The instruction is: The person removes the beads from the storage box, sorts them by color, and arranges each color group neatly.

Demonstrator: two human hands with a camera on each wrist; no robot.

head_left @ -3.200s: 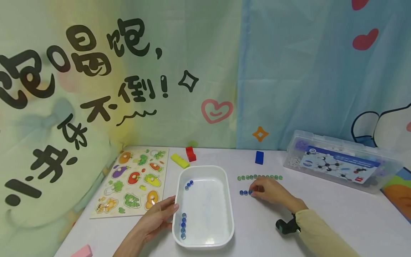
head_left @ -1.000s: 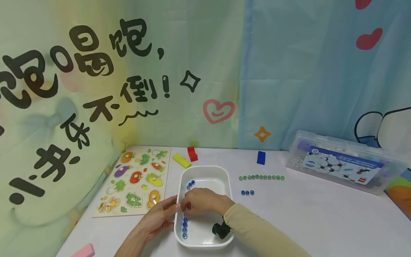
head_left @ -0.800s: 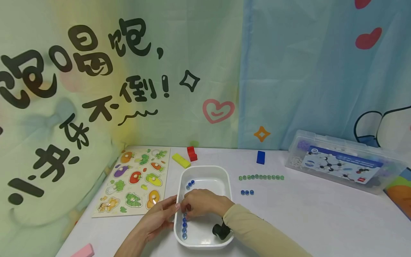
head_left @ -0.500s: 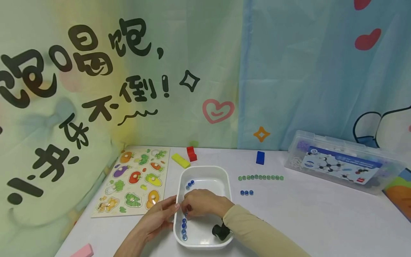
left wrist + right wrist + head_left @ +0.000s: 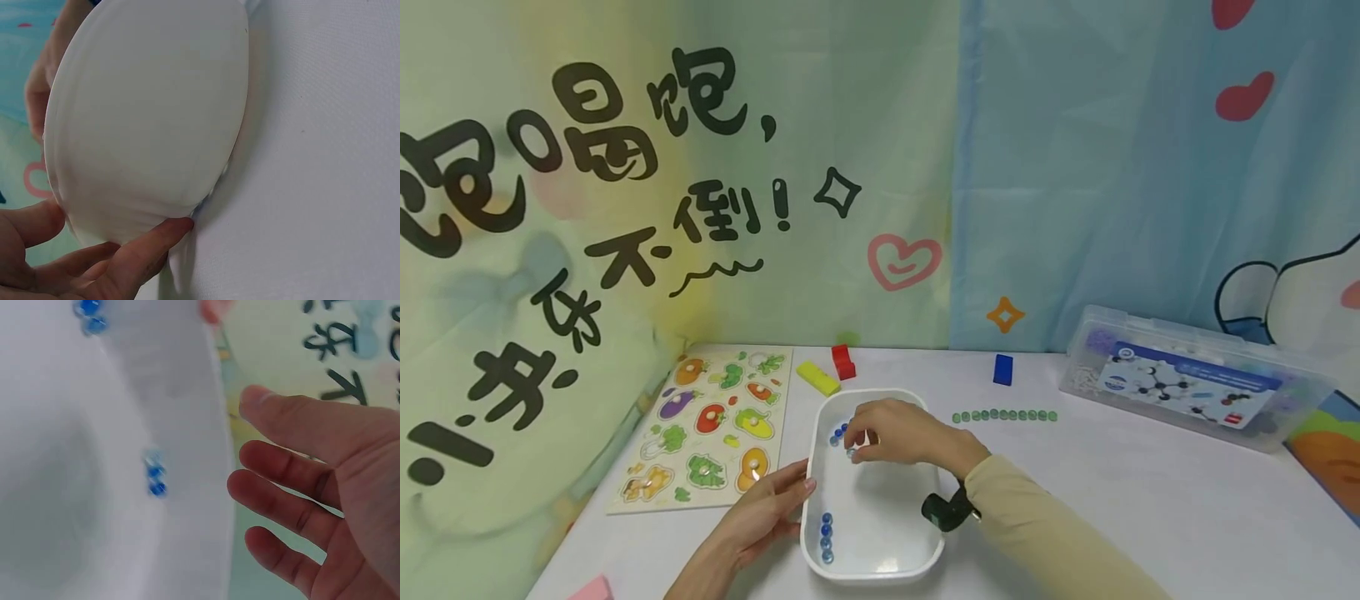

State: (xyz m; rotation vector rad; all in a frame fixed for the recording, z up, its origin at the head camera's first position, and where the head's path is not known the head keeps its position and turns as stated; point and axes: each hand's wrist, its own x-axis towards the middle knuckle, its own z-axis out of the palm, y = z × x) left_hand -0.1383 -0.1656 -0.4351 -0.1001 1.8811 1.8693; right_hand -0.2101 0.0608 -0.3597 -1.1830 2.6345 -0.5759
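Note:
A white tray lies on the table in front of me. My left hand holds its left side, thumb at the rim and fingers against the outer wall in the left wrist view. Over the tray's upper left, my right hand pinches a pale glass marble. In the right wrist view, that marble is hidden behind the thumb. Several blue marbles stand in a column at the tray's lower left. Three others lie near the upper left corner.
A row of green marbles lies right of the tray. Behind are a yellow block, a red block and a blue block. A vegetable puzzle board lies left, a clear plastic box at right.
My right hand has moved up the tray from the column, now one marble shorter, with a marble at its fingertips. My right wrist now covers the three blue marbles on the table.

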